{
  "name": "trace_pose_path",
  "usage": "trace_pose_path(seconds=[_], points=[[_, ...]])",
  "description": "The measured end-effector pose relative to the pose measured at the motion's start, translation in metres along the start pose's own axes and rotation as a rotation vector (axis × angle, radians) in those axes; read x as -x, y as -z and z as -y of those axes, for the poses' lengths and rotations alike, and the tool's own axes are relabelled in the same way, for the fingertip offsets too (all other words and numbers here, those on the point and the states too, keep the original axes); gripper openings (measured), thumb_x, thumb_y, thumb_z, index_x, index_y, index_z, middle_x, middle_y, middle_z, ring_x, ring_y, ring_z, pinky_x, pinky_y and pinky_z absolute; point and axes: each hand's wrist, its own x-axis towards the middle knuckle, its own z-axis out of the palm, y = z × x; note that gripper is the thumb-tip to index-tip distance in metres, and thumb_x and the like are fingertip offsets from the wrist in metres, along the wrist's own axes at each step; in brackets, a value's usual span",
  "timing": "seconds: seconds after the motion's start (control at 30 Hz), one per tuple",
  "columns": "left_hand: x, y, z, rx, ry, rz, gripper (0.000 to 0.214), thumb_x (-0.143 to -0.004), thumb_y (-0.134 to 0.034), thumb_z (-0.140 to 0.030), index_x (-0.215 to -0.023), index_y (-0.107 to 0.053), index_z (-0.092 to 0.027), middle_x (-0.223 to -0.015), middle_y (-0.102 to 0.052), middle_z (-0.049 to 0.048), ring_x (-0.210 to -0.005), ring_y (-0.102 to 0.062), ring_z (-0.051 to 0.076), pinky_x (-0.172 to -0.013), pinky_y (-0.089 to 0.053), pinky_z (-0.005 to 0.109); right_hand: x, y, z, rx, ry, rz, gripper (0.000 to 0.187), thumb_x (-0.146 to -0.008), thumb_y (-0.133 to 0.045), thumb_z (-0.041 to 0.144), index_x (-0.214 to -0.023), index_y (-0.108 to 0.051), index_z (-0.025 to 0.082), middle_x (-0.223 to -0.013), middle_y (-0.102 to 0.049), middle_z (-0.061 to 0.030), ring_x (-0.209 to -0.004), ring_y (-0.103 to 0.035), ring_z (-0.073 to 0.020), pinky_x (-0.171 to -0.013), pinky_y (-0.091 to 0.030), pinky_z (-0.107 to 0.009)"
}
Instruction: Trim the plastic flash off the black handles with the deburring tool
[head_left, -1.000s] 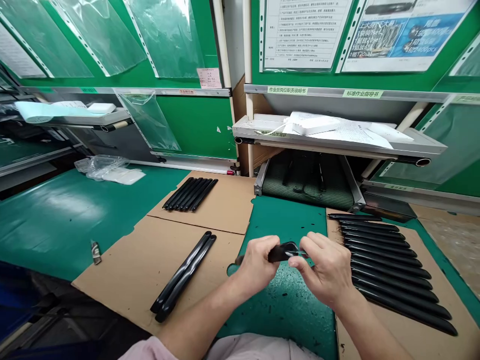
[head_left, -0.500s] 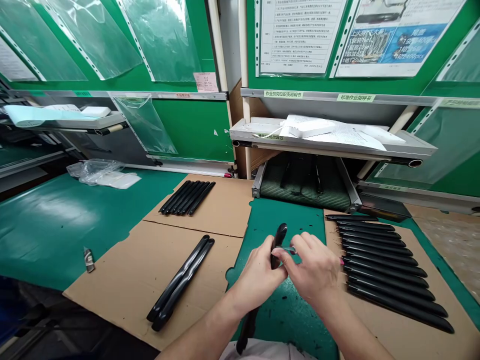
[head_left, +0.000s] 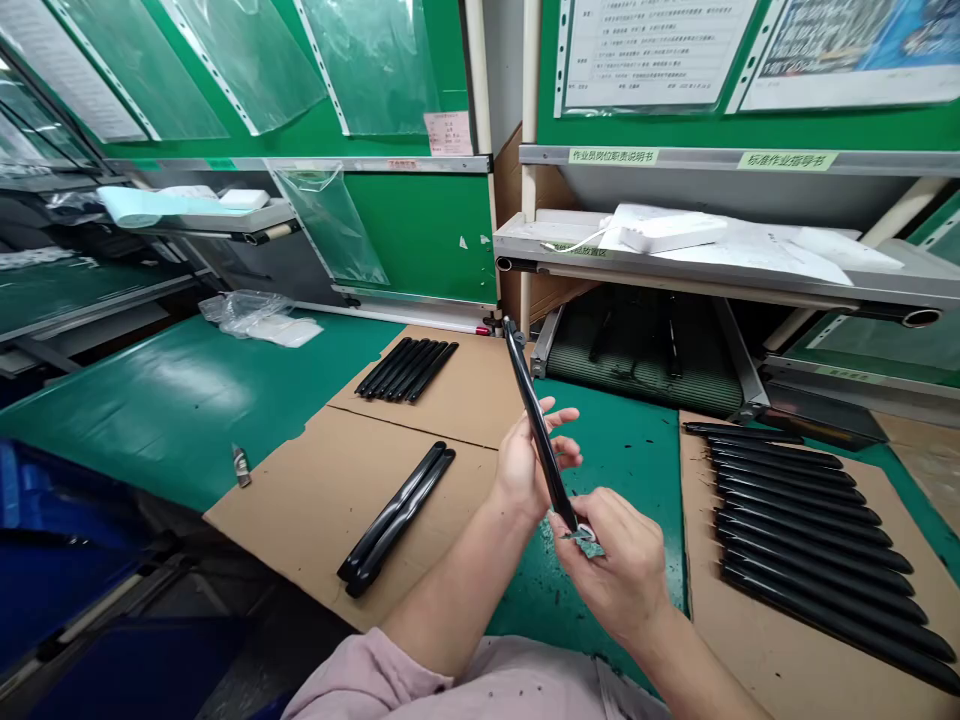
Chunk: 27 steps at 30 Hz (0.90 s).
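Note:
A long, glossy black plastic strip point(head_left: 538, 425) slants upright over the bench, its far end toward the shelf. My left hand point(head_left: 521, 465) holds it midway, the strip across the palm and the fingers loosely spread behind. At the strip's near lower end is my right hand point(head_left: 619, 555), closed around a small metal blade point(head_left: 586, 535) whose edge is against that end; its handle is hidden in the fingers. Two similar black strips point(head_left: 397, 520) lie side by side on the left cardboard sheet point(head_left: 300, 510). Many more strips point(head_left: 814, 535) lie in a row on the right cardboard point(head_left: 739, 650).
Several shorter black strips point(head_left: 409, 370) lie on the back cardboard point(head_left: 480, 390). A small knife-like object point(head_left: 240, 466) and a clear plastic bag point(head_left: 259, 318) rest on the green bench point(head_left: 150, 400). Ahead, a conveyor belt point(head_left: 637, 365) runs under a shelf point(head_left: 720, 268) holding papers.
The strip has been turned so that its long body points up and away. My left hand has opened more around it, and my right hand has moved lower. The view has shifted left.

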Motion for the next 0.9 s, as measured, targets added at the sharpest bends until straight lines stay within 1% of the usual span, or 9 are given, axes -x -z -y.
trace_pose_path(seconds=[0.03, 0.1, 0.2, 0.33, 0.47, 0.57, 0.63, 0.77, 0.9], points=[[0.004, -0.001, 0.0, 0.08, 0.022, -0.021, 0.029, -0.091, -0.048, -0.041, -0.11, -0.052, -0.019, -0.085, -0.061, 0.0025, -0.046, -0.048, 0.008, -0.045, -0.042, 0.023, 0.004, -0.004, 0.0, 0.021, 0.01, 0.019, 0.013, -0.092, -0.052, 0.016, -0.079, -0.054, 0.019, -0.063, -0.047, 0.0015, -0.058, -0.041, -0.0134, -0.056, -0.028, -0.029], [0.009, -0.004, -0.002, 0.15, -0.086, -0.061, 0.032, -0.094, -0.043, -0.048, -0.108, -0.052, -0.02, -0.073, -0.057, -0.0022, -0.039, -0.039, 0.006, -0.037, -0.031, 0.019, 0.009, -0.008, -0.001, 0.064, 0.026, 0.045, 0.021, -0.093, -0.051, 0.017, -0.073, -0.049, 0.021, -0.061, -0.043, 0.0015, -0.058, -0.039, -0.0142, -0.056, -0.025, -0.031], [0.01, -0.007, -0.01, 0.083, -0.2, 0.009, 0.033, -0.092, -0.05, -0.052, -0.1, -0.054, -0.02, -0.058, -0.041, -0.0082, -0.036, -0.029, 0.004, -0.034, -0.021, 0.016, 0.008, -0.004, -0.005, 0.121, 0.07, 0.118, 0.03, -0.097, -0.049, 0.026, -0.068, -0.045, 0.021, -0.061, -0.041, 0.0012, -0.058, -0.038, -0.0153, -0.056, -0.023, -0.031], [0.006, -0.006, -0.014, 0.007, -0.13, 0.122, 0.035, -0.088, -0.057, -0.054, -0.09, -0.052, -0.019, -0.05, -0.028, -0.0112, -0.034, -0.021, 0.004, -0.033, -0.016, 0.016, -0.005, 0.008, -0.014, 0.226, 0.061, 0.273, 0.04, -0.094, -0.05, 0.057, -0.085, -0.054, 0.019, -0.076, -0.052, -0.0029, -0.068, -0.047, -0.0177, -0.058, -0.026, -0.031], [0.004, -0.005, -0.012, 0.016, -0.093, 0.17, 0.037, -0.088, -0.054, -0.058, -0.088, -0.051, -0.02, -0.049, -0.028, -0.0114, -0.032, -0.019, 0.003, -0.032, -0.015, 0.015, -0.006, 0.015, -0.015, 0.307, 0.142, 0.322, 0.052, -0.093, -0.042, 0.067, -0.071, -0.049, 0.02, -0.068, -0.049, -0.0017, -0.063, -0.043, -0.0174, -0.057, -0.023, -0.033], [0.002, -0.004, -0.014, 0.04, -0.087, 0.166, 0.039, -0.089, -0.051, -0.059, -0.086, -0.05, -0.021, -0.047, -0.027, -0.0114, -0.033, -0.017, 0.004, -0.032, -0.014, 0.015, 0.007, 0.019, -0.008, 0.166, 0.165, 0.364, 0.055, -0.094, -0.036, 0.067, -0.069, -0.049, 0.02, -0.065, -0.047, -0.0011, -0.06, -0.042, -0.0167, -0.056, -0.024, -0.032], [0.001, -0.003, -0.016, 0.046, -0.09, 0.172, 0.039, -0.09, -0.049, -0.059, -0.085, -0.049, -0.021, -0.046, -0.025, -0.0114, -0.032, -0.015, 0.004, -0.031, -0.013, 0.015, 0.015, 0.023, -0.004, -0.042, 0.071, 0.391, 0.049, -0.101, -0.031, 0.055, -0.081, -0.057, 0.019, -0.074, -0.054, -0.0029, -0.066, -0.048, -0.0172, -0.059, -0.031, -0.031], [0.001, -0.003, -0.015, 0.045, -0.073, 0.199, 0.04, -0.091, -0.045, -0.06, -0.084, -0.049, -0.021, -0.046, -0.025, -0.011, -0.032, -0.015, 0.004, -0.031, -0.014, 0.015, 0.02, 0.029, -0.009, -0.284, -0.205, 0.171, 0.02, -0.1, -0.046, 0.025, -0.109, -0.064, 0.022, -0.096, -0.063, -0.0053, -0.086, -0.059, -0.0174, -0.071, -0.046, -0.03], [0.003, -0.007, -0.01, 0.023, -0.077, 0.191, 0.041, -0.09, -0.046, -0.061, -0.083, -0.048, -0.021, -0.046, -0.026, -0.0112, -0.032, -0.016, 0.004, -0.031, -0.014, 0.015, 0.02, 0.027, -0.013, -0.251, -0.249, 0.017, 0.019, -0.089, -0.067, 0.022, -0.107, -0.07, 0.025, -0.094, -0.066, -0.0036, -0.081, -0.062, -0.017, -0.066, -0.051, -0.029]])
